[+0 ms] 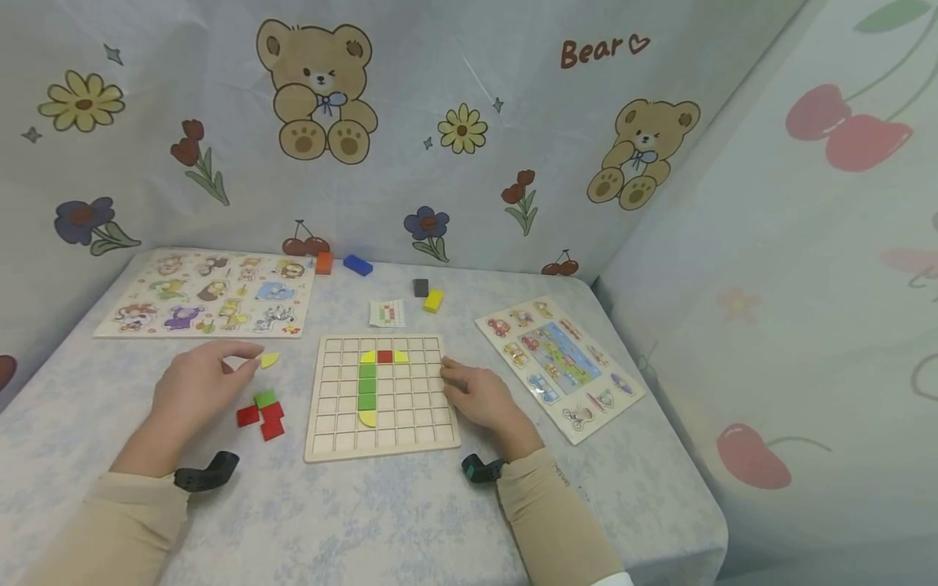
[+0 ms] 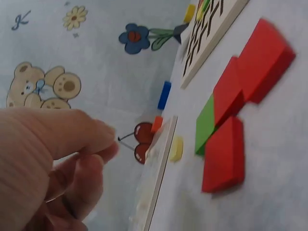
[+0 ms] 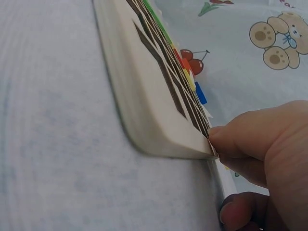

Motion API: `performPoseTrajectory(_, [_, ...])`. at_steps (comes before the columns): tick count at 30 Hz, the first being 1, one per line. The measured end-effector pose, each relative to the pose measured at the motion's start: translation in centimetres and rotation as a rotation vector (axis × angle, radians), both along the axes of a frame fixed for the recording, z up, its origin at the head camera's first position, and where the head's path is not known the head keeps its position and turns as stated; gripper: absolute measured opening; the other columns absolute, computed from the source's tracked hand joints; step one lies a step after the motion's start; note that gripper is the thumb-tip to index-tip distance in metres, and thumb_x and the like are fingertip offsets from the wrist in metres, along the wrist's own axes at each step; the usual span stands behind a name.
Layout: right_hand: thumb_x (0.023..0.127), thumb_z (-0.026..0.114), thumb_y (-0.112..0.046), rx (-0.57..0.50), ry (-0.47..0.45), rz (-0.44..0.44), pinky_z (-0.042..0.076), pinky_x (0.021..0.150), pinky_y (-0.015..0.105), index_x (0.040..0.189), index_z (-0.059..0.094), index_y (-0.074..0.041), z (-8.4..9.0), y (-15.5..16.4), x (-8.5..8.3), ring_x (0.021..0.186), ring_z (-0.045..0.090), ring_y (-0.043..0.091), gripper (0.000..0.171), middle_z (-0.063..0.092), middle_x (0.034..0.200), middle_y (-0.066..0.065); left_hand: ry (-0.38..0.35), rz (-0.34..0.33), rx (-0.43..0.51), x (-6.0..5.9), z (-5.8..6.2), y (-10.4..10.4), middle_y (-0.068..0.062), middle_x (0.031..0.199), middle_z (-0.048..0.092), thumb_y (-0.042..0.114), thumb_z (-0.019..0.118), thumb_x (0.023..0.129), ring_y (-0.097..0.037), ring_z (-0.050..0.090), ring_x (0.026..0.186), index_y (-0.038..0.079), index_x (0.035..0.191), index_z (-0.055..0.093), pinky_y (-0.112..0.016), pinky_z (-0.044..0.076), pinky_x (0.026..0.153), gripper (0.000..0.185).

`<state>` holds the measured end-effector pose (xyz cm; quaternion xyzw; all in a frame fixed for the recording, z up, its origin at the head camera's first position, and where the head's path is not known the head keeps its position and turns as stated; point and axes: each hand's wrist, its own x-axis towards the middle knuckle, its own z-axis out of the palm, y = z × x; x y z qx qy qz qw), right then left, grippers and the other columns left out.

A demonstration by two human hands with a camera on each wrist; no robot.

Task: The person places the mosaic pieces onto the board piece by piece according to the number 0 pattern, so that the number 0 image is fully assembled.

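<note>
A wooden grid board (image 1: 381,435) lies in the middle of the table, holding a column of green tiles (image 1: 367,384) with yellow and red pieces at its top. My right hand (image 1: 458,382) grips the board's right edge; in the right wrist view its fingertips (image 3: 214,137) pinch the rim of the board (image 3: 144,96). My left hand (image 1: 249,362) hovers left of the board with curled fingers and holds nothing. A small yellow piece (image 1: 269,359) (image 2: 176,148) lies just past its fingertips (image 2: 108,139). Red and green tiles (image 1: 262,413) (image 2: 231,120) lie beside that hand.
An animal puzzle board (image 1: 205,293) lies at the back left and a vehicle puzzle board (image 1: 560,366) at the right. Orange (image 1: 324,262), blue (image 1: 357,264), dark (image 1: 421,286) and yellow (image 1: 433,300) blocks and a pattern card (image 1: 387,313) lie behind the grid board. Printed cloth walls surround the table.
</note>
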<state>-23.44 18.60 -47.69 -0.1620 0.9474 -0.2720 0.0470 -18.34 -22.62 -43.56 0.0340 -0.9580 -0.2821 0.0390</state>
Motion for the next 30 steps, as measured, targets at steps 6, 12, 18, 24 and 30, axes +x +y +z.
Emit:
performPoseTrajectory(6, [0.102, 0.061, -0.028, -0.008, 0.006, 0.004, 0.038, 0.117, 0.044, 0.141, 0.064, -0.016, 0.2, 0.0, 0.1, 0.146, 0.045, 0.020, 0.041, 0.049, 0.156, -0.009, -0.217, -0.156, -0.045, -0.6, -0.9, -2.4, -0.017, 0.117, 0.070, 0.044, 0.077, 0.089, -0.034, 0.063, 0.102, 0.010, 0.124, 0.070, -0.049, 0.049, 0.075, 0.049])
performPoseTrajectory(12, [0.102, 0.061, -0.028, -0.007, 0.009, 0.007, 0.038, 0.117, 0.044, 0.141, 0.064, -0.016, 0.2, 0.0, 0.2, 0.146, 0.046, 0.020, 0.041, 0.049, 0.156, -0.008, -0.261, -0.201, -0.029, -0.9, -1.7, -1.8, -0.008, 0.103, 0.071, 0.048, 0.082, 0.083, -0.024, 0.061, 0.091, 0.010, 0.114, 0.072, -0.040, 0.048, 0.072, 0.050])
performPoseTrajectory(18, [0.102, 0.061, -0.028, 0.000, 0.012, 0.004, 0.038, 0.117, 0.044, 0.141, 0.064, -0.016, 0.1, 0.0, 0.1, 0.146, 0.045, 0.021, 0.041, 0.049, 0.156, -0.009, -0.263, -0.194, -0.014, -0.7, -1.6, -1.4, -0.005, 0.097, 0.069, 0.043, 0.081, 0.086, -0.022, 0.058, 0.087, 0.010, 0.110, 0.073, -0.033, 0.043, 0.067, 0.041])
performPoseTrajectory(24, [0.102, 0.061, -0.028, -0.009, 0.005, 0.002, 0.038, 0.117, 0.044, 0.141, 0.064, -0.016, 0.2, 0.0, 0.2, 0.146, 0.045, 0.021, 0.041, 0.049, 0.156, -0.009, -0.219, -0.200, -0.014, -0.8, -1.7, -1.1, -0.005, 0.099, 0.070, 0.041, 0.079, 0.088, -0.023, 0.062, 0.089, 0.012, 0.106, 0.072, -0.034, 0.045, 0.069, 0.034])
performPoseTrajectory(30, [0.102, 0.061, -0.028, -0.003, 0.009, 0.002, 0.038, 0.118, 0.043, 0.140, 0.064, -0.016, 0.1, 0.0, 0.1, 0.146, 0.045, 0.020, 0.040, 0.049, 0.156, -0.009, -0.154, -0.190, 0.057, -0.8, -1.9, 0.0, -0.010, 0.111, 0.071, 0.041, 0.074, 0.094, -0.023, 0.063, 0.090, 0.015, 0.112, 0.073, -0.034, 0.047, 0.068, 0.032])
